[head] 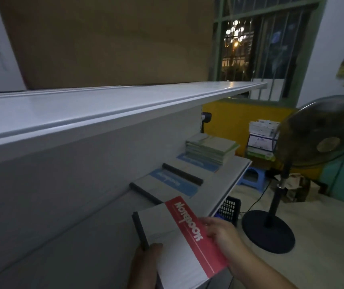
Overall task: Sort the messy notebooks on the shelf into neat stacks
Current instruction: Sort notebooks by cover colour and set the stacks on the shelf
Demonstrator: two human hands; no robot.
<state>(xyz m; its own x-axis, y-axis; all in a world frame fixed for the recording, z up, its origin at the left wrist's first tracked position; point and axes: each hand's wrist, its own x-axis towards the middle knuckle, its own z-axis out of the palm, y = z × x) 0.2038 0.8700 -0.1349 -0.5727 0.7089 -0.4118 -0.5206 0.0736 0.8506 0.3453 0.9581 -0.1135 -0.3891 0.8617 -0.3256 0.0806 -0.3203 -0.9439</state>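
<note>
A grey notebook with a red band and a black spine (173, 240) is held over the lower shelf (227, 184) at the bottom middle. My left hand (146, 265) grips its near corner with the thumb on the cover. My right hand (222, 236) holds its red edge from the right, fingers curled round it. Farther along the shelf lie two grey notebooks with blue bands (175, 181), one behind the other (198, 162), each with a black spine. A neat stack of green notebooks (210, 150) stands at the shelf's far end.
A white upper shelf (104, 109) juts out overhead with a large cardboard box (108, 42) on it. A standing fan (321, 132) is to the right, its round base (269, 230) on the floor. A black crate (228, 209) and a blue stool (252, 178) sit below the shelf.
</note>
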